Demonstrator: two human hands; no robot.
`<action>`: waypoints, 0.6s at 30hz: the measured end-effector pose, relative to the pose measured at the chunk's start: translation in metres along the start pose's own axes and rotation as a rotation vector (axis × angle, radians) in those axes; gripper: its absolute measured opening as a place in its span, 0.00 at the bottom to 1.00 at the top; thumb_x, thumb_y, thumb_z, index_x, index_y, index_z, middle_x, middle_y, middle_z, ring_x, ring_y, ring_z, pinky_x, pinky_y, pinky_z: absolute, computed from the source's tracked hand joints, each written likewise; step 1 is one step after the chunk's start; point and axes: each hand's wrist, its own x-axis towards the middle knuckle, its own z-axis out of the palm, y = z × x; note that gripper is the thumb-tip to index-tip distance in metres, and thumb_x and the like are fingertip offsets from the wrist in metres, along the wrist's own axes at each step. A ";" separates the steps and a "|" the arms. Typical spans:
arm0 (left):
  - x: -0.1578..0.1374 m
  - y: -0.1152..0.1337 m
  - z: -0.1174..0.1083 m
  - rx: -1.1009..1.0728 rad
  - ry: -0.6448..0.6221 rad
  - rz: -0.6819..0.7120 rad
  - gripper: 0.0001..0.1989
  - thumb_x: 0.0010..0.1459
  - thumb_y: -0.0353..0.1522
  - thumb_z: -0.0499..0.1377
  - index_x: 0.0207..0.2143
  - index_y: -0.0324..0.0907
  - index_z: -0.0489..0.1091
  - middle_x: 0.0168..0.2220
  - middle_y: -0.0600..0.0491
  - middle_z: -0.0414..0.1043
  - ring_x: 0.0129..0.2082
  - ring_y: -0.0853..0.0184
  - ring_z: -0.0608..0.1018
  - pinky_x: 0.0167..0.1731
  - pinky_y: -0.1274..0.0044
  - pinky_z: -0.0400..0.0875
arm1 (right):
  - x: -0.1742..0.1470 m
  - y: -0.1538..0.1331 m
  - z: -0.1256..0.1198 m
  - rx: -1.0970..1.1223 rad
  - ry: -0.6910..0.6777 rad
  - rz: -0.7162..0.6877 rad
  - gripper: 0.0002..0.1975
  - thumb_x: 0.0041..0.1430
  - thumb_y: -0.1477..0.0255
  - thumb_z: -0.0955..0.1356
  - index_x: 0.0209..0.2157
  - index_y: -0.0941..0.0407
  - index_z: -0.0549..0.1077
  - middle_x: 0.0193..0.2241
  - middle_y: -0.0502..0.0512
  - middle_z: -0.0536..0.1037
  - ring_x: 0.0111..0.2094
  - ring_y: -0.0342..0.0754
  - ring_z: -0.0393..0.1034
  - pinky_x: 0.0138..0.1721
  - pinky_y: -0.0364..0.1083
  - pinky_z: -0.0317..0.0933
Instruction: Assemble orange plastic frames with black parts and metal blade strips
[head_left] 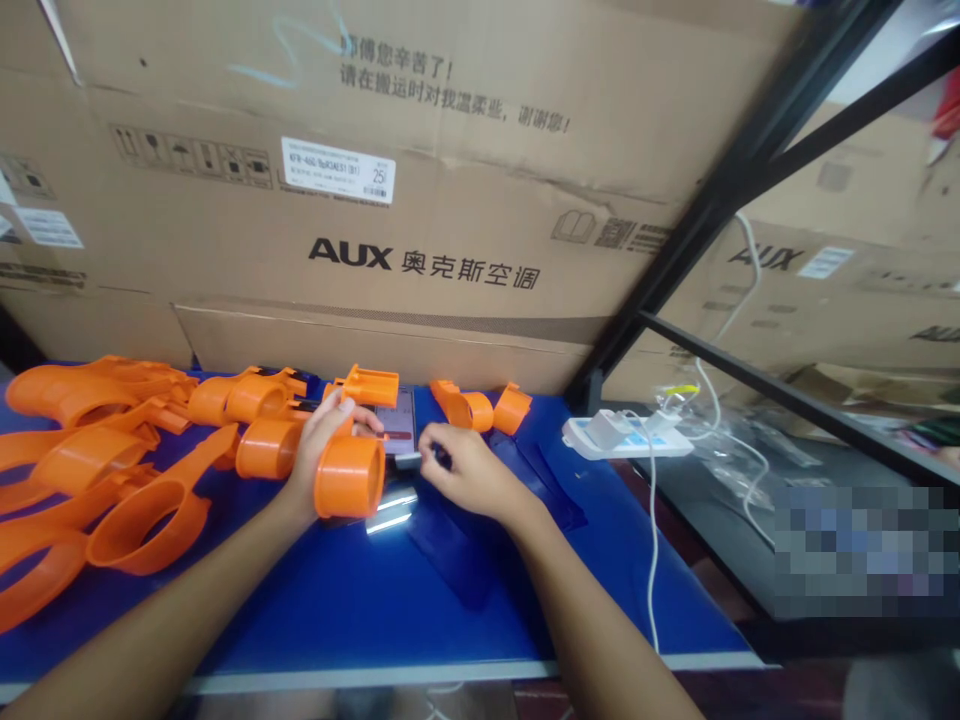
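Note:
An orange plastic part with a short round cup (pixel 349 482) at its lower end and a clip-like bracket (pixel 371 386) at its upper end is in my left hand (pixel 309 455), whose fingers wrap behind it. Just to the right, my right hand (pixel 469 472) is closed with thumb and index finger pinched together; what lies between them is too small or hidden to name. A phone with a lit screen (pixel 397 418) lies behind and between the hands. Beneath them is a shiny clear strip (pixel 391 512) beside dark blue sheets (pixel 457 555).
Several orange ringed parts (pixel 150 525) pile up at the left of the blue table (pixel 360 610). More orange pieces (pixel 512 408) lie at the back. A white power strip (pixel 626 436) with cables sits at right, near a black metal frame (pixel 675 220). A cardboard box (pixel 450 180) walls the back.

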 end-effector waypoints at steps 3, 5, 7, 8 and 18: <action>-0.001 0.002 0.001 -0.046 -0.014 -0.015 0.18 0.54 0.41 0.69 0.39 0.42 0.67 0.31 0.53 0.77 0.21 0.69 0.78 0.20 0.77 0.73 | 0.001 -0.003 0.003 0.341 0.223 0.128 0.09 0.69 0.66 0.64 0.33 0.53 0.66 0.26 0.49 0.76 0.27 0.46 0.71 0.33 0.46 0.67; -0.004 0.002 0.003 -0.056 -0.016 -0.065 0.19 0.54 0.44 0.68 0.38 0.42 0.67 0.30 0.53 0.76 0.19 0.69 0.77 0.18 0.78 0.72 | 0.003 -0.006 0.007 0.527 0.344 0.150 0.11 0.69 0.61 0.65 0.35 0.53 0.67 0.25 0.49 0.77 0.25 0.46 0.73 0.31 0.46 0.69; -0.007 0.002 0.005 -0.040 -0.019 -0.098 0.20 0.55 0.47 0.67 0.37 0.42 0.67 0.28 0.53 0.76 0.17 0.70 0.76 0.16 0.79 0.70 | 0.005 -0.008 0.009 0.615 0.427 0.150 0.12 0.67 0.58 0.67 0.38 0.53 0.69 0.25 0.49 0.77 0.24 0.46 0.73 0.30 0.47 0.70; -0.009 0.001 0.006 -0.020 -0.020 -0.098 0.20 0.55 0.47 0.67 0.36 0.42 0.67 0.28 0.53 0.76 0.16 0.70 0.75 0.15 0.80 0.69 | 0.006 -0.009 0.010 0.641 0.458 0.150 0.13 0.66 0.58 0.68 0.39 0.53 0.70 0.25 0.49 0.78 0.24 0.46 0.74 0.30 0.47 0.71; -0.009 -0.011 0.004 0.137 -0.001 -0.061 0.21 0.57 0.49 0.65 0.36 0.40 0.72 0.28 0.49 0.79 0.18 0.70 0.76 0.18 0.79 0.71 | 0.007 -0.011 0.013 0.684 0.529 0.123 0.13 0.63 0.60 0.72 0.42 0.54 0.75 0.28 0.51 0.80 0.28 0.46 0.76 0.33 0.47 0.74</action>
